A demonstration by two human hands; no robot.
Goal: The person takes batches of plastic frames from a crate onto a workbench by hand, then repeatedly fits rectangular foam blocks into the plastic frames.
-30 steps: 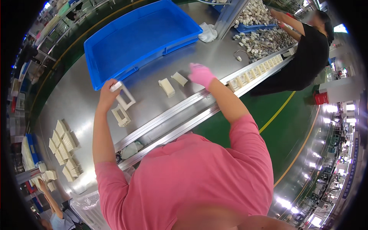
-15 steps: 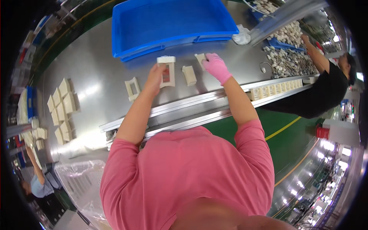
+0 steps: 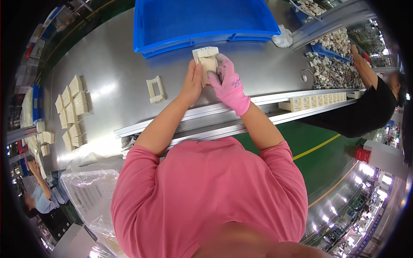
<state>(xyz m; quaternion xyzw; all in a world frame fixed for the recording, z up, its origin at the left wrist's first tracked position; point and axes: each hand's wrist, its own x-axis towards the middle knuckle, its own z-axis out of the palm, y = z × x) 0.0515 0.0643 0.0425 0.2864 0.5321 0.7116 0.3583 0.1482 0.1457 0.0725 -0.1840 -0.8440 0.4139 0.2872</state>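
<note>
The cream plastic piece [image 3: 208,63] is up between both hands, just on the near side of the blue bin [image 3: 211,38], which lies at its 12 o'clock. It looks like a frame with a narrower block lying along its middle and a paler cap across its far end. The bare left hand [image 3: 192,84] grasps it from 8 o'clock, thumb over the near face. The right hand [image 3: 233,89], in a pink glove with greyish fingertips, comes in from 4 o'clock with its fingers closed around the opposite edge.

As to progress, block and frame already lie together, but with both hands pressed to them the joining seems unfinished; whether the block is fully seated cannot be told. A second frame [image 3: 151,90] lies at 8 o'clock on the metal counter [image 3: 112,103], well apart, its middle open, so it is seemingly still to be dealt with.

Farther out, between 8 and 9 o'clock, stand several stacks of cream parts [image 3: 71,114], neatly grouped. At 2 o'clock is a crumpled white bag [image 3: 282,38], at 3 o'clock a heap of wired connectors [image 3: 331,72], and between 3 and 4 a row of cream housings [image 3: 318,101] beside a co-worker in black [image 3: 344,118].
</note>
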